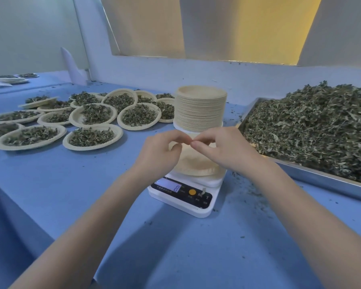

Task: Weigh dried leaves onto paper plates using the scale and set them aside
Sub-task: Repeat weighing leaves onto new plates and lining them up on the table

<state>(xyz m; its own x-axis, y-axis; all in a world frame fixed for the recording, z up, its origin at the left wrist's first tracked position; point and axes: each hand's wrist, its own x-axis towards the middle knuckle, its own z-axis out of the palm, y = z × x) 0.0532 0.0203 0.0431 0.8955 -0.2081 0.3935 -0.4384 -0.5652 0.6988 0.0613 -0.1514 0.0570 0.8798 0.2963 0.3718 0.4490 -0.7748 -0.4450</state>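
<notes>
Both hands — left hand [162, 152] and right hand [221, 148] — pinch an empty paper plate [194, 166] above the scale [182, 195] at mid-table. Filled plates [92, 136] crowd the table's [71, 195] left edge — the leaf tray [313, 134] sits right.

The room is bright with soft, cool light that makes the blue table [50, 184] look even bluer. Warm yellow light glows on the panels [248, 26] up high at the back. Soft shadows lie under the arms on the table near the bottom. The scale screen [169, 185] shines pale and its numbers are hard to read. The picture bends at the edges, so straight lines curve. Far plates [10, 79] on the left look fuzzy
</notes>
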